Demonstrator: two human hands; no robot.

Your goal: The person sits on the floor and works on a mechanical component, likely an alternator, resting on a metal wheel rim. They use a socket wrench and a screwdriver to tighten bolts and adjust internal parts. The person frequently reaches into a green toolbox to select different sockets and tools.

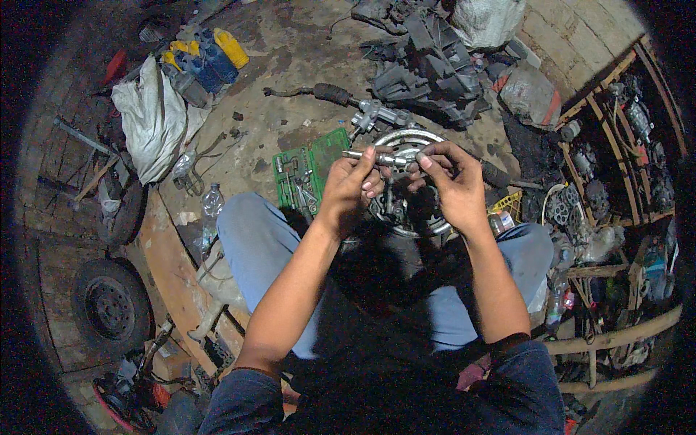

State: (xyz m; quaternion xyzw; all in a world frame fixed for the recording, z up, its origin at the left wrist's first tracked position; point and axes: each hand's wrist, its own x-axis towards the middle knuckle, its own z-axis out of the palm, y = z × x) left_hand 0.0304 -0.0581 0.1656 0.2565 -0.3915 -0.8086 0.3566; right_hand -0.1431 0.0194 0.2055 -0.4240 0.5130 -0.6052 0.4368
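Above a round silver wheel rim [433, 136], I hold a slim, shiny metal shaft-like part [390, 159] level between both hands. Its thin end points left, past the thumb of my left hand [346, 190], which is closed around it. At the thicker end, my right hand [458, 181] pinches it with thumb and fingers. The exact kind of part is unclear. Several small metal parts lie inside the rim, partly hidden by my hands and in shadow. Just left of the rim, a green socket set case [330, 148] lies open with sockets and tools in it.
Beyond the rim lies a metal rack with a black rubber boot [332, 93]. Black plastic car parts [428, 69] are heaped farther back. A clear bottle [212, 205] stands by my left knee. Wooden shelves [616, 156] with metal parts line the right; a tyre [111, 307] is far left.
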